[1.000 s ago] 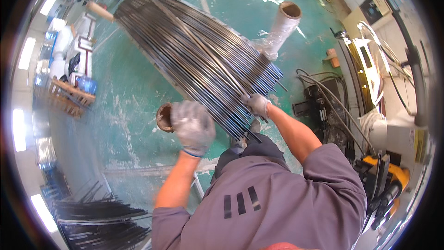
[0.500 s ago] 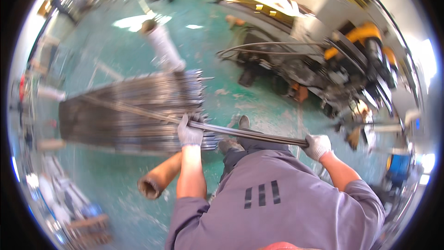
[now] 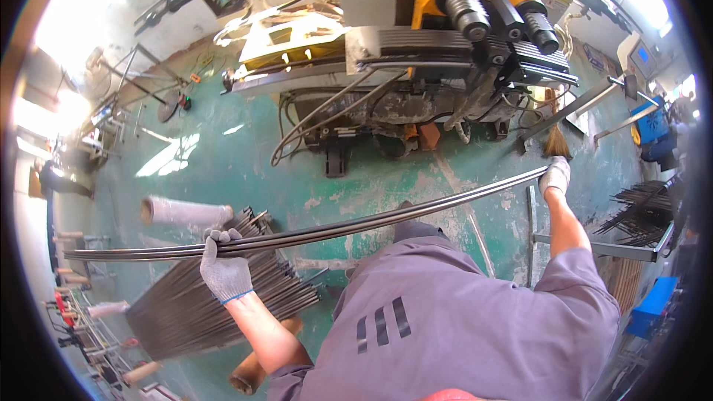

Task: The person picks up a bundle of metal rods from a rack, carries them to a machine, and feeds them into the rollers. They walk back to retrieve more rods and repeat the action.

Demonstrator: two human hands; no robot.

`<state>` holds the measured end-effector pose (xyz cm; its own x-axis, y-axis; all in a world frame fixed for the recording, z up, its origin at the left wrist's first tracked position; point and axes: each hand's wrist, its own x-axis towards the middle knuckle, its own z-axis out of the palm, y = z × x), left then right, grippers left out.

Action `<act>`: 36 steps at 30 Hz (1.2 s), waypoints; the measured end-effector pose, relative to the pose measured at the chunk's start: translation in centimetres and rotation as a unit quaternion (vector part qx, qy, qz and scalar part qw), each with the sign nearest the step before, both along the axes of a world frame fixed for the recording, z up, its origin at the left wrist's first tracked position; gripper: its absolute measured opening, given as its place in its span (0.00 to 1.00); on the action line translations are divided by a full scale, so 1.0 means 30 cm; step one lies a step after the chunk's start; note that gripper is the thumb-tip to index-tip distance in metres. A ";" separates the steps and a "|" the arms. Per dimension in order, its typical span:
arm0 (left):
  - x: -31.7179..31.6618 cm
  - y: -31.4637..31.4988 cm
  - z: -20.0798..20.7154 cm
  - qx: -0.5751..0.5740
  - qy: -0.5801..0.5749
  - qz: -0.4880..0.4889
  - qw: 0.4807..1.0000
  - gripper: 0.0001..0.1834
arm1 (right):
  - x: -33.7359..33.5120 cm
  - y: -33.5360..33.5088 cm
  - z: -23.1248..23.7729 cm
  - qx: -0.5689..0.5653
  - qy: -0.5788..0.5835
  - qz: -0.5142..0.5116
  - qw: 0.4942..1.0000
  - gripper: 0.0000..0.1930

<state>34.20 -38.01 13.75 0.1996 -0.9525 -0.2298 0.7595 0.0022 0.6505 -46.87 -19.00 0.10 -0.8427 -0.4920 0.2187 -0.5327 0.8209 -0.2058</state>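
Note:
A few long, thin metal tubes (image 3: 371,224) stretch across in front of me, lying side by side as one bundle. My left hand (image 3: 226,267), in a pale work glove, is wrapped round them left of their middle. At their right end my gloved right hand (image 3: 555,177) grips them. Below the left hand, a large stack of similar dark tubes (image 3: 215,301) lies fanned out on the floor. Next to that stack are a roll of whitish film (image 3: 189,212) and a brown cardboard tube (image 3: 252,373), partly hidden by my left arm.
Ahead stands a machine with yellow-orange cylinders (image 3: 464,4) and hanging hoses (image 3: 319,122). A broom (image 3: 555,141) is close to my right hand. At the right are a metal frame (image 3: 616,249), a pile of dark rods (image 3: 642,212) and a blue bin (image 3: 653,304). The floor (image 3: 297,186) is worn green.
I have turned right, toward the machine, with the tubes in both hands. The tubes have come away from over the stack and now span the view. My hands are farther apart in the picture.

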 end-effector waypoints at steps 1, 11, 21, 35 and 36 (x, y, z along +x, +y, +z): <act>-0.086 -0.036 0.021 -0.012 -0.012 -0.030 0.999 0.08 | 0.001 -0.030 -0.056 -0.139 -0.012 -0.067 0.988 0.09; -0.857 -0.366 0.088 -0.066 0.012 -0.218 0.974 0.13 | 0.424 -0.522 0.106 -0.643 -0.676 -0.126 0.338 0.09; -0.634 -0.825 0.071 -0.086 -0.014 -0.154 0.984 0.13 | 0.094 -0.655 0.135 -0.744 -0.502 -0.121 0.423 0.21; -0.717 -1.270 -0.152 0.067 -0.043 -0.168 0.983 0.20 | 0.393 -1.172 0.308 -0.593 -0.513 -0.118 0.609 0.15; -0.750 -1.273 -0.161 0.078 -0.028 -0.176 0.981 0.20 | 0.381 -1.188 0.288 -0.572 -0.522 -0.114 0.623 0.15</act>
<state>11.70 -76.20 8.93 -0.1187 -0.9191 -0.3757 0.6584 -0.3561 0.6631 -35.44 -54.63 8.75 -0.8390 -0.3584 -0.4095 0.4848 -0.1505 -0.8616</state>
